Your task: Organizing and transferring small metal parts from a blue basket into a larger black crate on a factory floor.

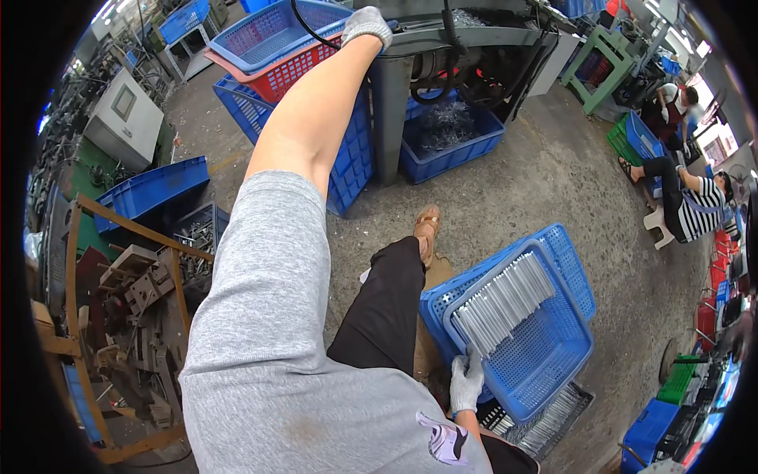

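Concrete floor (pixel 568 150) spreads around the rod basket (pixel 537 365), a shallow blue one. Beyond the rod basket stands a grey machine (pixel 391 118). Beyond it and to the left, a large blue crate (pixel 350 178) stands by the machine, near a red basket (pixel 298 71) with a blue upper basket (pixel 272 51) above. A blue bin (pixel 454 166) of metal shavings lies beyond the rod basket, by the machine's leg. The silvery metal rods (pixel 505 304) lie side by side inside the rod basket, toward its far left side. The gloved right hand (pixel 467 382) touches the rod basket's near left rim; whether it grips cannot be told. Far beyond the rod basket, the gloved left hand (pixel 367 30) reaches beside the upper basket and machine, its fingers' hold hidden.
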`<state>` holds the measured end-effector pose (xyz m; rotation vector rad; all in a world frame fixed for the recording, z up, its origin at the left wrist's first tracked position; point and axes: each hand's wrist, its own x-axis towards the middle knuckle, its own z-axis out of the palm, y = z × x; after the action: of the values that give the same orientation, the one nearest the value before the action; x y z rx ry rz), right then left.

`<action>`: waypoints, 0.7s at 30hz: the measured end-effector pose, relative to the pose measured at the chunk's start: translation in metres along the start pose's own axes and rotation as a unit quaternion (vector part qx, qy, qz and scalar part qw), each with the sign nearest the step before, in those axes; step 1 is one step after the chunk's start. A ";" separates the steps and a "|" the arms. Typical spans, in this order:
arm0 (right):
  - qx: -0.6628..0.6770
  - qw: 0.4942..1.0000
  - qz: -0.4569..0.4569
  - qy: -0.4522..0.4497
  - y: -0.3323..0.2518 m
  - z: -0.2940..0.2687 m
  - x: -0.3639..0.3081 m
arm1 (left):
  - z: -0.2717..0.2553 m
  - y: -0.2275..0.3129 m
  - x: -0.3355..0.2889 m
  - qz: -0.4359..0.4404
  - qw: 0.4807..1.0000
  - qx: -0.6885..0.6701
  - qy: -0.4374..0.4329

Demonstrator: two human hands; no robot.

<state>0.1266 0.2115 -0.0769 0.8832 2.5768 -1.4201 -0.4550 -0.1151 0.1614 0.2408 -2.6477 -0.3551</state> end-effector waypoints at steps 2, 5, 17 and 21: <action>-0.019 1.000 0.003 -0.004 -0.001 -0.001 0.001 | -0.003 -0.001 0.000 -0.004 1.000 0.017 -0.013; -0.006 1.000 0.010 0.003 0.006 0.001 -0.002 | -0.027 0.014 -0.015 -0.007 0.999 0.031 -0.018; 0.020 0.996 -0.001 0.091 0.070 -0.022 -0.021 | -0.030 0.039 -0.215 0.372 0.898 -0.222 0.079; 0.337 0.904 0.216 0.153 0.083 -0.049 -0.018 | -0.029 -0.002 -0.328 0.401 0.891 -0.198 -0.076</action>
<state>0.1946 0.2759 -0.1062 1.7494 1.8239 -2.1688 -0.1525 -0.0493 0.0500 -1.0133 -2.4706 -0.6160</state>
